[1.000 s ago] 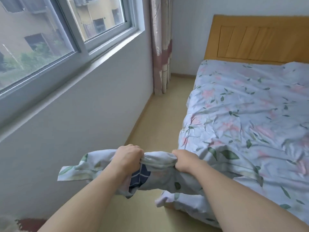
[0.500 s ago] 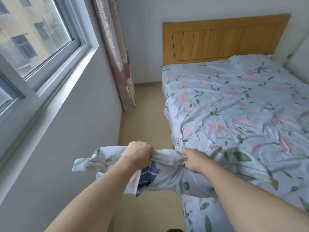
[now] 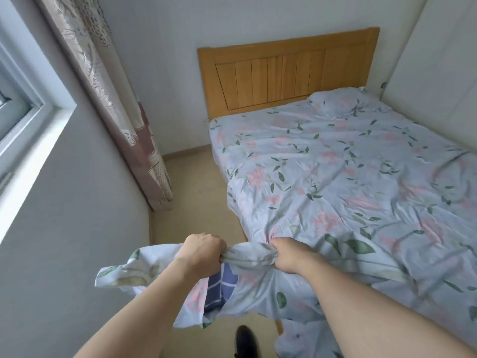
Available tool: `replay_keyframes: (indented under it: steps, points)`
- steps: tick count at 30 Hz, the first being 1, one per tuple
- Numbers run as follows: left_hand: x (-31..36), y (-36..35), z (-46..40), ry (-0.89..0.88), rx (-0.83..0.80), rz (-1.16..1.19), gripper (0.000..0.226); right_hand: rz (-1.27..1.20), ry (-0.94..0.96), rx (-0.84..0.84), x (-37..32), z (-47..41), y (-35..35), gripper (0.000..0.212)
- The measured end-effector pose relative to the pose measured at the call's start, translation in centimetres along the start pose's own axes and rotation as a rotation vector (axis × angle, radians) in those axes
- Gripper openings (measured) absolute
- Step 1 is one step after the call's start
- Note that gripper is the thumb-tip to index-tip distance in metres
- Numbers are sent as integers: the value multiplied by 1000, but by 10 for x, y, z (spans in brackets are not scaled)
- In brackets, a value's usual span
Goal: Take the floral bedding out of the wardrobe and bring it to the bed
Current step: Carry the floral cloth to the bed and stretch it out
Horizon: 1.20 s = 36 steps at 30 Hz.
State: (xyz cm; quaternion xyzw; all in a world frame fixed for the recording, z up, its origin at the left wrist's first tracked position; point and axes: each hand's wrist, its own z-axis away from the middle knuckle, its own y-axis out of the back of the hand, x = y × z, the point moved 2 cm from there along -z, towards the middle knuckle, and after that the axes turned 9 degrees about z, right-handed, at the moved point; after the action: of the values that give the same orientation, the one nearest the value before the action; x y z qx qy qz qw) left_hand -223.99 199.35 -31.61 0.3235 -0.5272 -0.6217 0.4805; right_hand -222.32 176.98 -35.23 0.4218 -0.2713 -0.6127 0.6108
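Note:
The floral bedding (image 3: 335, 182), pale blue with pink flowers and green leaves, lies spread and wrinkled over the bed, whose wooden headboard (image 3: 284, 78) stands at the far wall. Its near left corner is bunched up and lifted off the mattress. My left hand (image 3: 201, 250) and my right hand (image 3: 289, 255) both grip that bunched edge, close together, above the bed's near left corner. A loose flap hangs left of my left hand, and a blue patterned patch shows under it. A matching pillow (image 3: 343, 102) rests at the head.
A narrow strip of beige floor (image 3: 196, 197) runs between the bed and the left wall, which carries a window (image 3: 23, 120). A patterned curtain (image 3: 124, 109) hangs in the far left corner. A dark shoe (image 3: 245, 341) shows below. A white wall (image 3: 438, 60) borders the bed's right.
The view has swung right and toward the bed, so more of the mattress and headboard shows. Both hands keep their grip on the bunched edge, now nearer the bed's corner.

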Motion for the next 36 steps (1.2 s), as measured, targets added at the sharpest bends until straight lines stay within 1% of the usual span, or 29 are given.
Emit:
replay_keyframes:
  steps: [2,5,8,13,18,19,21,23,25,28,31,32,35,36]
  points:
    - [-20,19,-36,-13,-5,-13,13,-1,-5,-3,-3,-34,25,7]
    - [-50,54,-97,-32,30,-25,13,4,-8,30,-5,-88,74,17]
    - [-77,90,-152,-52,84,-37,12,15,-19,81,-9,-134,122,21]
    - [-115,105,-230,-84,55,-57,17,40,-74,76,-10,-205,162,21]
    - [-178,109,-325,-118,17,-60,17,29,-117,9,-25,-303,199,16]
    - [-191,113,-345,-125,16,-63,16,18,-129,6,-28,-323,208,19]
    - [-217,123,-385,-138,25,-62,16,12,-162,12,-32,-366,229,35]
    - [-247,141,-429,-158,22,-63,16,7,-183,18,-41,-409,256,41]
    - [-275,164,-473,-161,24,-64,15,-6,-199,38,-50,-449,288,37]
    - [-309,203,-537,-132,58,-52,15,13,-195,124,-58,-501,335,11]
    - [-329,220,-591,-143,58,-59,16,21,-228,161,-56,-544,368,24]
    - [-332,224,-606,-152,52,-68,16,19,-237,162,-53,-558,376,25]
    - [-349,235,-668,-170,41,-78,14,25,-243,149,-42,-615,405,8]
    - [-354,239,-689,-170,41,-80,14,35,-240,139,-37,-634,415,8]
